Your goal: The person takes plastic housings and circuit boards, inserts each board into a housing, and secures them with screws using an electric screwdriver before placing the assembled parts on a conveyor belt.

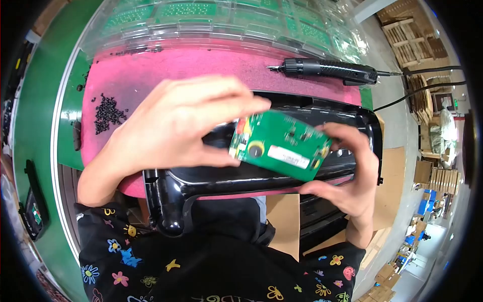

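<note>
A green circuit board point(282, 138) is held tilted above a glossy black plastic housing point(216, 176). It carries a white label, a round black part with a yellowish ring and small components along its ends. My left hand point(183, 123), slightly blurred, curls around the board's left end, with the thumb at the lower corner and the fingers at the upper edge. On the opposite end, the fingers and thumb of my right hand point(357, 168) grip the board's right side. The housing lies across the front of the pink mat point(231, 70), partly hidden by my hands and the board.
A black electric screwdriver point(327, 69) lies at the back right, its cord running right. Small black screws point(108, 115) are heaped on the left. Clear plastic trays point(211, 25) with green boards stand behind. Another black housing point(34, 201) rests far left; cardboard point(282, 221) is below.
</note>
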`<act>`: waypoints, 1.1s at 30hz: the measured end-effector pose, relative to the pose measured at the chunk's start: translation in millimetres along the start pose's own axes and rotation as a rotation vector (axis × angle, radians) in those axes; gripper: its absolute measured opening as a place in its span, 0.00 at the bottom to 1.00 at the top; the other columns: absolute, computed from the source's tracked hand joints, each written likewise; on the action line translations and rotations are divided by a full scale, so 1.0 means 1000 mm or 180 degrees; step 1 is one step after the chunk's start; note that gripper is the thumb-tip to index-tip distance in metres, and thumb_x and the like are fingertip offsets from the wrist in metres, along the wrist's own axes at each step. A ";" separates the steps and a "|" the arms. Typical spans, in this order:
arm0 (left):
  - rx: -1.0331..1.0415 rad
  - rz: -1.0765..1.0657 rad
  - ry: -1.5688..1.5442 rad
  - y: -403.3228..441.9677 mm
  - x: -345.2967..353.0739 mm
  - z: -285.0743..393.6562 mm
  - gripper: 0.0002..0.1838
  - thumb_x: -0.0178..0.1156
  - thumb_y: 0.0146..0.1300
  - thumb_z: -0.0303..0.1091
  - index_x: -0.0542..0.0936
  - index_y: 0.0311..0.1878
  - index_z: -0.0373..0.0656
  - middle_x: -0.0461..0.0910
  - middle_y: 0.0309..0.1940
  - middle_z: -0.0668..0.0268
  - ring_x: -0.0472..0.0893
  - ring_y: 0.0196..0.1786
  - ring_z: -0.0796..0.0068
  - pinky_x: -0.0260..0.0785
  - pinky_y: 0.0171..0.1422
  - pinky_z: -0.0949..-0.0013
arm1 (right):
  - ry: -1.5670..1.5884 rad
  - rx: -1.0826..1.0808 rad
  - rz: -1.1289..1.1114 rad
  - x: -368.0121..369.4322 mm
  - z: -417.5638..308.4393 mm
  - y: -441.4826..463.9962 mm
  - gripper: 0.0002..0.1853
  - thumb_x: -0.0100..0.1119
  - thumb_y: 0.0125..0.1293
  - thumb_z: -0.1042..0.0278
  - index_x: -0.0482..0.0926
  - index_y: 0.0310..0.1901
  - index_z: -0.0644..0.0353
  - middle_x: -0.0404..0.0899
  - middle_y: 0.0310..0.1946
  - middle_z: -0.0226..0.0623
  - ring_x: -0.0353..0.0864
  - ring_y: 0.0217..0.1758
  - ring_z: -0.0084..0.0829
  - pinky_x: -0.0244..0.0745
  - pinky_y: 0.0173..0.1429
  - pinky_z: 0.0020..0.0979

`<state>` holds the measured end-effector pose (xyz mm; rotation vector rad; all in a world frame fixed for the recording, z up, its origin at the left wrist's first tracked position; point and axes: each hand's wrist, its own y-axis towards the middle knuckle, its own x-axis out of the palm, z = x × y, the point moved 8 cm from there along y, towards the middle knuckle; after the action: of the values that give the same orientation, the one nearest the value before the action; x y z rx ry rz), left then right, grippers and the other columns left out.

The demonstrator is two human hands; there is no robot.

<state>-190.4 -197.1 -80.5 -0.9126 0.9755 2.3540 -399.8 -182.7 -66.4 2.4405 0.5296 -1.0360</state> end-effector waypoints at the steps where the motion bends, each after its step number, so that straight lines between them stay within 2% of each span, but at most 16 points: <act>1: -0.0114 -0.0263 -0.0129 -0.004 0.007 -0.002 0.38 0.80 0.34 0.33 0.82 0.56 0.38 0.83 0.43 0.60 0.85 0.43 0.61 0.80 0.46 0.63 | -0.0098 -0.0233 -0.0086 0.003 -0.002 -0.001 0.40 0.86 0.36 0.57 0.78 0.52 0.64 0.82 0.50 0.43 0.84 0.51 0.41 0.80 0.55 0.37; 3: -0.0157 -0.0627 0.0030 -0.010 0.018 0.002 0.39 0.81 0.34 0.37 0.81 0.56 0.40 0.82 0.41 0.61 0.85 0.41 0.61 0.80 0.43 0.63 | -0.0163 -0.0269 -0.0301 0.010 0.000 -0.005 0.36 0.86 0.36 0.58 0.80 0.49 0.64 0.83 0.49 0.43 0.85 0.49 0.43 0.81 0.54 0.38; 4: -0.0236 -0.0766 0.0017 -0.011 0.022 0.004 0.40 0.81 0.34 0.42 0.81 0.56 0.42 0.82 0.41 0.62 0.84 0.41 0.60 0.79 0.41 0.64 | -0.0332 -0.0319 -0.0315 0.013 0.001 -0.008 0.33 0.84 0.37 0.58 0.82 0.46 0.64 0.83 0.48 0.43 0.85 0.47 0.43 0.82 0.50 0.37; 5: -0.0293 -0.0825 0.0062 -0.012 0.025 0.006 0.37 0.80 0.37 0.43 0.81 0.54 0.42 0.81 0.40 0.63 0.84 0.41 0.61 0.78 0.39 0.63 | -0.0394 -0.0369 -0.0418 0.018 0.004 -0.011 0.32 0.83 0.38 0.59 0.82 0.46 0.64 0.83 0.47 0.43 0.85 0.44 0.43 0.82 0.48 0.37; 7: -0.0466 -0.1002 0.0061 -0.013 0.030 0.005 0.34 0.79 0.39 0.42 0.79 0.53 0.43 0.80 0.41 0.64 0.83 0.40 0.61 0.75 0.37 0.62 | -0.0381 -0.0451 -0.0492 0.022 0.010 -0.010 0.31 0.82 0.39 0.61 0.82 0.48 0.63 0.83 0.48 0.41 0.84 0.44 0.43 0.81 0.49 0.37; 11: -0.0931 -0.1129 0.0218 -0.013 0.035 -0.006 0.34 0.79 0.41 0.41 0.77 0.53 0.42 0.78 0.43 0.65 0.82 0.38 0.61 0.73 0.37 0.61 | 0.0019 -0.0322 -0.0307 0.028 0.030 0.005 0.31 0.81 0.40 0.68 0.81 0.50 0.63 0.80 0.53 0.41 0.80 0.53 0.44 0.76 0.57 0.38; 16: -0.1124 -0.1115 0.0339 -0.016 0.039 -0.017 0.35 0.79 0.42 0.39 0.74 0.55 0.40 0.75 0.48 0.65 0.81 0.37 0.60 0.72 0.37 0.61 | 0.0170 -0.0222 -0.0288 0.041 0.051 0.011 0.34 0.81 0.37 0.68 0.81 0.52 0.64 0.80 0.55 0.43 0.78 0.58 0.44 0.73 0.62 0.40; 25: -0.1204 -0.1212 0.0461 -0.016 0.042 -0.016 0.38 0.79 0.42 0.36 0.73 0.57 0.40 0.72 0.52 0.63 0.82 0.43 0.59 0.75 0.36 0.62 | 0.0044 -0.0118 -0.0264 0.047 0.054 0.010 0.34 0.80 0.36 0.70 0.81 0.52 0.64 0.80 0.54 0.43 0.78 0.58 0.45 0.73 0.62 0.41; 28: -0.1180 -0.1201 0.0456 -0.016 0.043 -0.016 0.38 0.79 0.42 0.36 0.72 0.58 0.40 0.72 0.52 0.62 0.82 0.44 0.59 0.76 0.36 0.62 | 0.0059 -0.0168 -0.0247 0.047 0.051 0.012 0.31 0.80 0.40 0.72 0.80 0.51 0.63 0.79 0.53 0.40 0.77 0.57 0.45 0.74 0.61 0.41; 33: -0.1179 -0.1194 0.0446 -0.017 0.043 -0.016 0.38 0.79 0.43 0.36 0.72 0.58 0.39 0.72 0.53 0.62 0.82 0.43 0.59 0.76 0.36 0.63 | 0.0055 -0.0141 -0.0258 0.047 0.052 0.011 0.31 0.80 0.40 0.72 0.80 0.51 0.63 0.79 0.53 0.40 0.77 0.57 0.45 0.74 0.61 0.41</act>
<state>-203.4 -192.5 -127.5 -1.2879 0.3686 2.1964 -394.3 -211.1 -131.2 2.4088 0.6552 -1.0248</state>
